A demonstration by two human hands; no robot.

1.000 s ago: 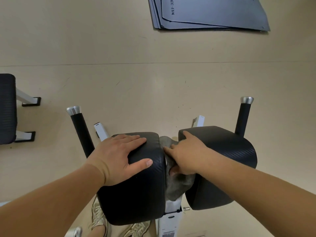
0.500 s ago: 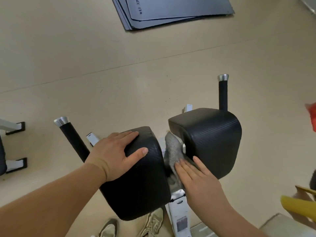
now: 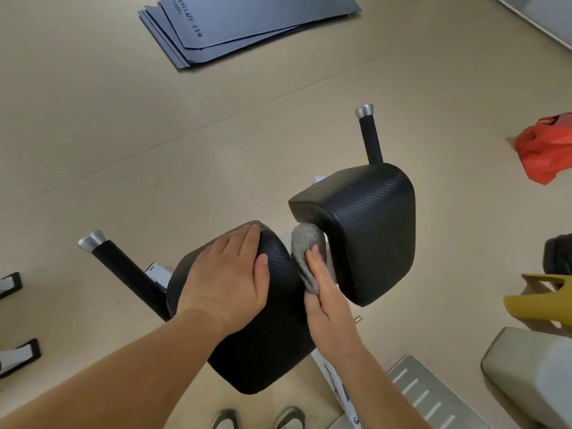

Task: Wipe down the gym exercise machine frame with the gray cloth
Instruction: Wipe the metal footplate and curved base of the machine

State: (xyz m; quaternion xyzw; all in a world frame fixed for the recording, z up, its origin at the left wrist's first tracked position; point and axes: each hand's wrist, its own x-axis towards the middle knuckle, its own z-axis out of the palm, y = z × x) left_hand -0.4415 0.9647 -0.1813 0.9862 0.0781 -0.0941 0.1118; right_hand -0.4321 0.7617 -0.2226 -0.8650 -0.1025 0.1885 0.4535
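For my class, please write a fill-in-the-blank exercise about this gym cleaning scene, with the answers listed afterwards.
1. The left hand lies flat on the nearer black padded cushion, holding ___.
2. The right hand presses a crumpled cloth, coloured ___, into the gap between that cushion and the farther black padded cushion.
3. The crumpled orange plastic bag lies far to the person's ___.
Answers: nothing; gray; right.

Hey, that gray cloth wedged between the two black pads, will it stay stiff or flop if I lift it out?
Probably floppy: the cloth bunches and folds under the right hand. Likely light, since it is thin and drapes. Its fuzzy surface suggests it grips rather than slips.
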